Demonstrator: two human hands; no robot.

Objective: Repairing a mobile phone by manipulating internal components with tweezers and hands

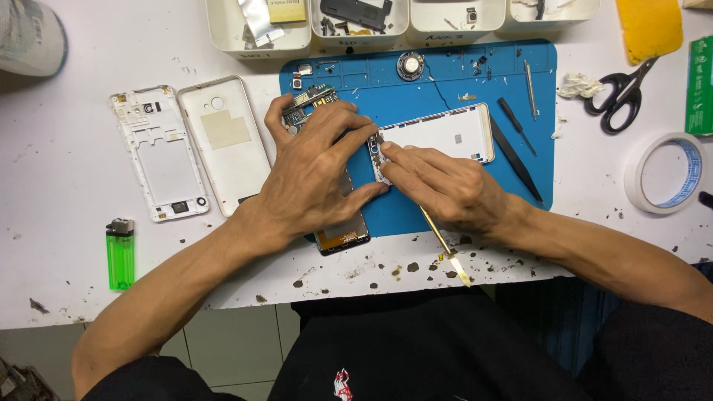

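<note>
Blue mat (445, 67) is bearing a white phone frame (445, 134) at its middle; left hand (312, 178) is spreading fingers over a circuit board (308, 104); right hand (445, 186), fingers pressed together, is pinching the frame's left end, gripping brass tweezers (445, 245).

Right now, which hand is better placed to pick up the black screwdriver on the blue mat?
Probably the right hand: the black screwdriver lies on its side of the blue mat, while the left hand presses on the opened phone.

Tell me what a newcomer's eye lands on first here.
The bright blue mat at the centre, where the left hand and right hand press on an opened phone and a white frame. Next, the green lighter at lower left and the black scissors at upper right.
</note>
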